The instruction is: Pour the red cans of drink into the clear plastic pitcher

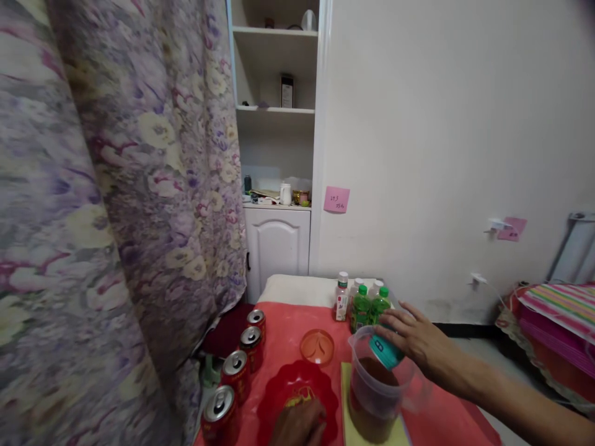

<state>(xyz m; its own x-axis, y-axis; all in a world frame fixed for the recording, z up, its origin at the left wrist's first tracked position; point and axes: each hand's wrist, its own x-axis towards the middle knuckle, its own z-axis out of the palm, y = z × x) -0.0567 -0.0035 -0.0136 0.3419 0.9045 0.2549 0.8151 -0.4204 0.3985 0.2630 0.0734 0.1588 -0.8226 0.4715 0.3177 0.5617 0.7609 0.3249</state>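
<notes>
My right hand (409, 334) is closed around a teal container (385, 350) with a small dark mark. It is tilted at the mouth of a clear plastic pitcher (372, 406), which has brown liquid inside. My left hand (301, 426) is low in the view, over a red scalloped bowl (269, 396). Its fingers are curled, and whatever they may hold is hidden. Thin yellow strips (301, 394) lie in the bowl just beyond the fingers. Behind the bowl is a round orange translucent lid (317, 347).
Several red drink cans (235, 371) line the left table edge. Green-capped bottles (361, 308) and a white-capped bottle (341, 297) stand at the back right. A yellow mat (346, 396) lies under the pitcher on the red tablecloth (283, 319). A floral curtain (153, 186) hangs at left.
</notes>
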